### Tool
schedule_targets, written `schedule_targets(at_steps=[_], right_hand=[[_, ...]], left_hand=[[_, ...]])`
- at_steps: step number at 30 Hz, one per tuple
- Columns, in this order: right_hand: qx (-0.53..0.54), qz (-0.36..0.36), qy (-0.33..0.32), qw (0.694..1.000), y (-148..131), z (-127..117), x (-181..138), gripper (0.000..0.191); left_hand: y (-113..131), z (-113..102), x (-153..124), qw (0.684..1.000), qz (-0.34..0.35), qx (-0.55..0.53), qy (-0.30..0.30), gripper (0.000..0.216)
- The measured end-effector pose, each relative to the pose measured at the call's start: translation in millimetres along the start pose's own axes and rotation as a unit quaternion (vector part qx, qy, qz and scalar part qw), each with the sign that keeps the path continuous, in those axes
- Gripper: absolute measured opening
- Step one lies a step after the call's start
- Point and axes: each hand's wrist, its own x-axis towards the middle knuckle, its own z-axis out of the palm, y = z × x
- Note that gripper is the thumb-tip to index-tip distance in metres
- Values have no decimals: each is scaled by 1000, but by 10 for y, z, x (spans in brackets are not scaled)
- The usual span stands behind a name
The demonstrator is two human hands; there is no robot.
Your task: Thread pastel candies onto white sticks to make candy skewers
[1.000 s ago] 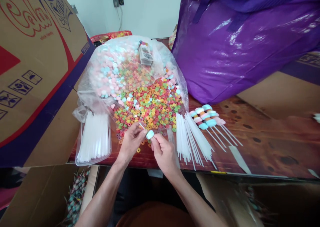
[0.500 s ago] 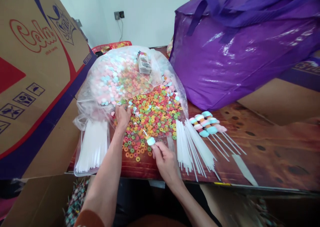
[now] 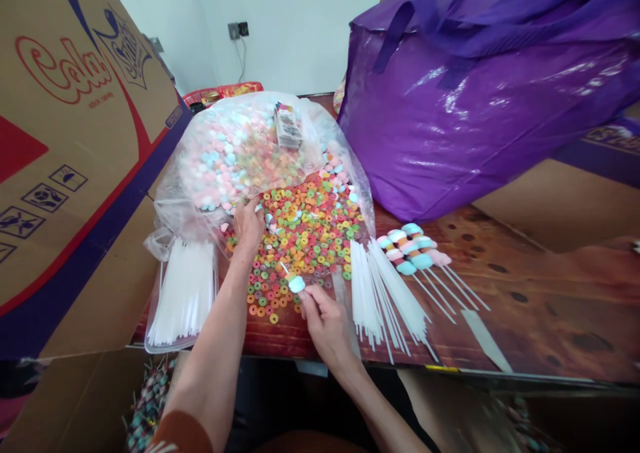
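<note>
Between the fingertips of my right hand (image 3: 327, 323) is a candy skewer (image 3: 297, 284), a white stick threaded with a pale blue and white marshmallow and a yellow-orange ring. Its bare tip points up and left, above the loose ring gummies (image 3: 310, 233). My left hand (image 3: 249, 225) reaches to the heap by the bag's opening. Its fingers are curled in, with a pale blue marshmallow (image 3: 259, 208) at the thumb and fingertips; part of the grip is hidden. A clear plastic bag (image 3: 170, 166) holds pink, white and blue marshmallows (image 3: 217, 163).
Loose white sticks (image 3: 385, 300) lie right of my right hand, below several finished skewers (image 3: 410, 246). More sticks (image 3: 184, 300) fill a clear tray at left. A printed carton (image 3: 75, 146) and a purple bag (image 3: 480, 106) flank the workspace.
My left hand has shifted slightly right and up, its fingertips now at a pale blue marshmallow. My right hand still holds the skewer, a little further left in view.
</note>
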Motion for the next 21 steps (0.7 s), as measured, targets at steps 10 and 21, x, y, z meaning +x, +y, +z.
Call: schedule_targets(at_steps=[10, 21], right_hand=[[-19, -16, 4, 1000, -7, 11, -3, 27], [-33, -12, -9, 999, -39, -8, 7, 27]], left_hand=[[46, 1, -7, 996, -80, -2, 27, 22], [-264, -278, -967, 987, 52, -144, -55, 21]])
